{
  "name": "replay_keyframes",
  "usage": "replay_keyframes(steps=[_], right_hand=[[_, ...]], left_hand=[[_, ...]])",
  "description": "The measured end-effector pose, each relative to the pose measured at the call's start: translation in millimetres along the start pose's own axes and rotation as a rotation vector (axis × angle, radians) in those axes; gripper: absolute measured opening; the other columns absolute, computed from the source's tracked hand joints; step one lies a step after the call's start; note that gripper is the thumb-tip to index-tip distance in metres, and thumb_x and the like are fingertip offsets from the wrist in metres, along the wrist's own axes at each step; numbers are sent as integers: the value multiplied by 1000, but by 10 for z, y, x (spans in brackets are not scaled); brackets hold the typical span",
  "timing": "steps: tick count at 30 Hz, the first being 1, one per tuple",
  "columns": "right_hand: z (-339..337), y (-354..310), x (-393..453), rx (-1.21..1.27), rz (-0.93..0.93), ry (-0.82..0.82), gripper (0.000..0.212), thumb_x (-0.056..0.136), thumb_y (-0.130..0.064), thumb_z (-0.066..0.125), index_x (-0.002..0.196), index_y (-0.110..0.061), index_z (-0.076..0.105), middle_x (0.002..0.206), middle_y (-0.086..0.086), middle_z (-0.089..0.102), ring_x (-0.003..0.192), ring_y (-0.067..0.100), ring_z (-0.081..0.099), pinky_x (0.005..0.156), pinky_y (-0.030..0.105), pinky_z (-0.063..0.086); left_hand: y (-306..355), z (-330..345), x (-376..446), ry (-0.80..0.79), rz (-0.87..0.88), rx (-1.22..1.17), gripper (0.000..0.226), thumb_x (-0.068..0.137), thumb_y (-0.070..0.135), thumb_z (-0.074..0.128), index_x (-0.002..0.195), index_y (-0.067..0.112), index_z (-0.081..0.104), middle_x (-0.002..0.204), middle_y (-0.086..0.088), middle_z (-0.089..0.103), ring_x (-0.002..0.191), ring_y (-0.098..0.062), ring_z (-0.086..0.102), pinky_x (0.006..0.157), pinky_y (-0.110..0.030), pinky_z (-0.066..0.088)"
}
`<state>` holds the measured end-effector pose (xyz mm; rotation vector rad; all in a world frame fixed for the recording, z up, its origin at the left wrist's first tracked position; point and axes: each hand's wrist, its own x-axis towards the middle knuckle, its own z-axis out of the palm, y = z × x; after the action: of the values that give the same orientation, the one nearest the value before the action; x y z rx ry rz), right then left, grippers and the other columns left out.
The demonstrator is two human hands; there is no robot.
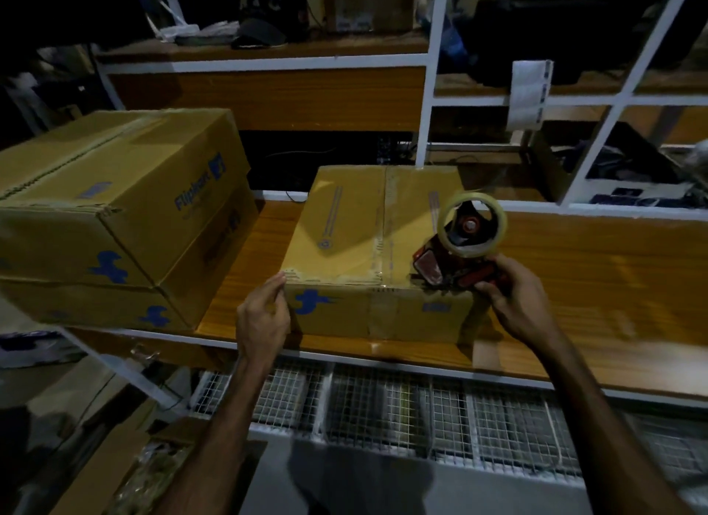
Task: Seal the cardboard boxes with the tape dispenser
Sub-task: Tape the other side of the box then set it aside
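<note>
The right hand [515,296] is gripping the handle of the red tape dispenser with its clear tape roll [461,246], holding its mouth at the near right top edge of the brown cardboard box with blue logos [367,227]. The left hand [264,315] is bracing the box's near left corner, fingers curled against the edge, apparently pinching it. The box is sitting on the wooden tabletop [574,265], just right of two stacked larger cardboard boxes [115,223] (the upper one already looks taped). To do this pass well, the dispenser should probably be kept pressed flat and drawn straight while the other hand is steadying the box.
</note>
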<state>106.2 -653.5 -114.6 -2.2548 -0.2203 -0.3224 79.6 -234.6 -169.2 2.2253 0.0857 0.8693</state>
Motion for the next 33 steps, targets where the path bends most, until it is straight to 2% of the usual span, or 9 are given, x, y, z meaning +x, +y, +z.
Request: replay_keyframes(steps=[3,6,9,12,14,19,27,31,33], right_hand=[[-47,18,4,16,-12,-9,45,99,-10,69,142,-20,60,136,6,65,123,17,55,105,49,49],[-62,2,7,17,-8,-29,46,100,-12,69,144,-20,59,140,6,64,126,16,54,107,48,47],[-72,-22,-3,23,-6,-37,45,101,-17,68,145,-21,58,142,5,63,127,13,51,107,46,46],[-95,-55,-21,19,-11,-40,50,96,-37,61,144,-23,58,141,3,64,125,13,53,104,43,46],[-104,-72,-29,23,-4,-44,53,94,-39,59,144,-22,58,141,3,64,124,12,53,103,42,46],[-60,-52,-28,4,8,-21,47,102,-17,68,147,-20,57,143,2,63,124,8,48,106,38,43],[-128,76,22,50,29,-47,46,101,-19,68,144,-29,58,143,-4,63,129,11,52,108,48,46],[-529,354,34,5,93,-20,45,99,-16,67,140,-33,58,140,-6,63,132,17,55,110,59,46],[-789,507,0,26,98,-42,43,100,-9,65,138,-27,59,137,-3,64,129,18,56,109,55,47]], left_hand=[[73,63,10,-31,74,210,39,86,-4,73,125,6,73,129,-10,72,131,-32,60,107,-57,50],[328,240,-58,-117,185,282,43,83,2,77,125,9,71,130,-9,72,131,-30,60,117,-52,38],[682,516,-152,-183,260,248,43,85,8,80,127,9,71,129,-10,72,127,-28,64,117,-46,31],[1009,770,-217,-239,307,237,38,93,19,76,130,12,70,133,-7,71,130,-25,62,117,-45,32],[1154,920,-250,-267,354,260,35,98,26,71,131,13,70,135,-5,70,133,-26,59,118,-47,35],[1194,1085,-283,-265,371,305,33,100,27,70,129,11,72,133,-7,71,133,-29,60,115,-51,43],[1057,1099,-273,-232,411,266,33,96,13,75,128,12,73,130,-6,72,130,-27,62,112,-49,46],[1059,1100,-284,-242,399,286,38,94,8,74,132,13,71,133,-4,71,132,-25,61,113,-48,44],[1057,1105,-285,-248,395,285,42,92,5,75,133,13,70,133,-5,71,132,-25,61,114,-48,44]])
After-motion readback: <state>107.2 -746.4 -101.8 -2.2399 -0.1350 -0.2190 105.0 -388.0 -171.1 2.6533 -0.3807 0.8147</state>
